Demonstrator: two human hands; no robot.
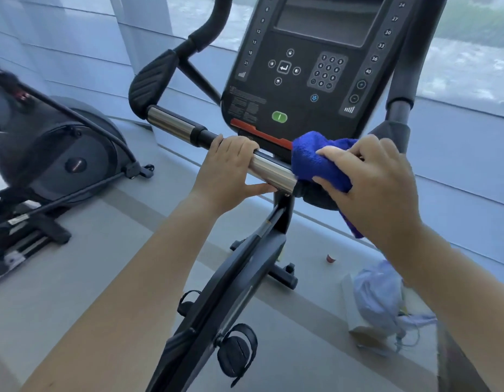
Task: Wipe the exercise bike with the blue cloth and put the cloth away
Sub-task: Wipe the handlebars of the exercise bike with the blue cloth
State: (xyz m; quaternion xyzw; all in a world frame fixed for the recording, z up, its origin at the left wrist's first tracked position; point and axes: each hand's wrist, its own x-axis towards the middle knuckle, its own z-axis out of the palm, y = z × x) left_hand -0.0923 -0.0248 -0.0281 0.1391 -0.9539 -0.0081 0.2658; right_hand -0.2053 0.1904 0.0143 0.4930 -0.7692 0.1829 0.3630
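With fingers (pixel 335 152) of the right hand (pixel 380 179) curling round the blue cloth (pixel 310 162), pressing it onto the middle of the handlebar (pixel 273 169); gripping the handlebar just leftward with the left hand (pixel 231 168); likely wiping along its length, towards that hand.

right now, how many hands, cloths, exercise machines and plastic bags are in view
hands: 2, the left hand gripping the handlebar and the right hand holding the cloth
cloths: 1, the blue cloth
exercise machines: 2, the exercise bike and another machine
plastic bags: 1, the plastic bag on the floor
total: 6
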